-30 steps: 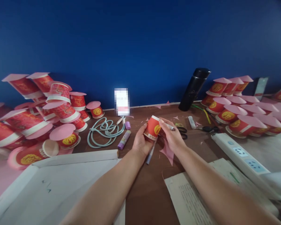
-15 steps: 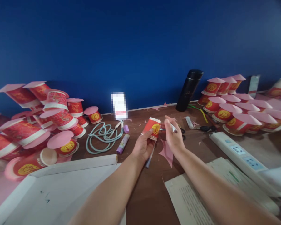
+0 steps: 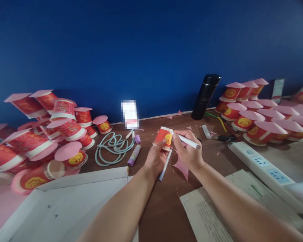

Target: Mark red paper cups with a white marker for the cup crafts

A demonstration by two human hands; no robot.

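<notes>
A red paper cup (image 3: 159,135) with a gold emblem and a white rim is in my left hand (image 3: 156,158), whose fingers wrap round its lower part. My right hand (image 3: 189,151) grips a white marker pen (image 3: 189,141) between thumb and fingers. The pen's tip end is close to the cup's right side near the upper rim; whether it touches, I cannot tell. Just below the cup a thin white stick-like piece (image 3: 165,168) lies on the brown table (image 3: 154,215). Beneath my right hand is a pink paper offcut (image 3: 182,168).
Red cups with pink paper discs are piled at left (image 3: 65,129) and stand in rows at right (image 3: 247,121). Around me are a coiled cable (image 3: 101,158), a purple glue stick (image 3: 134,155), a lit phone (image 3: 130,112), a black flask (image 3: 206,97), a power strip (image 3: 260,164) and printed papers (image 3: 204,208).
My right hand has turned, so the pen now lies across it with its tip end at the cup. The cup stays in my left hand. The whole view has shifted slightly.
</notes>
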